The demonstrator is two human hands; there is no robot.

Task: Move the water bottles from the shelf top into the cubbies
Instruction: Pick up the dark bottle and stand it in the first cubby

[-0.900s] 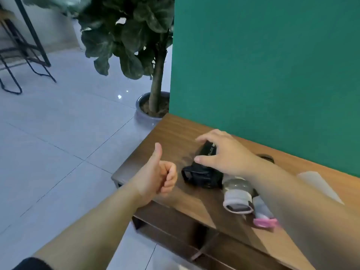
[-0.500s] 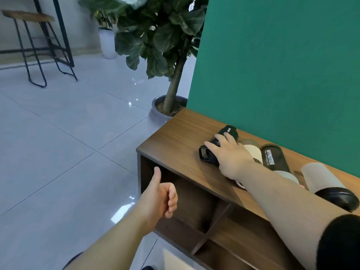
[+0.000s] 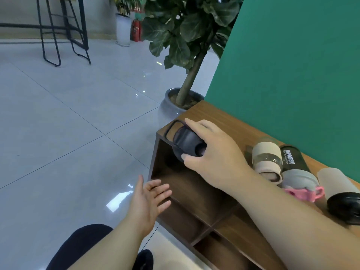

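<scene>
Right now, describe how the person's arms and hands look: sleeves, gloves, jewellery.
Both hands, left hand and right hand, are bare: no gloves, rings or watch visible. Both forearms are uncovered up to the frame's edge; no sleeve shows in this view.

A single head-worn wide-angle camera looked forward and down from close above, toward the wooden shelf [image 3: 202,117] at right and the tiled floor [image 3: 68,123] stretching far left.

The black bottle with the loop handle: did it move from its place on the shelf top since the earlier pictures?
Yes. The black bottle, gripped by the right hand, has left the row beside the beige bottle and now hangs past the shelf top's front edge, near the left corner.
</scene>
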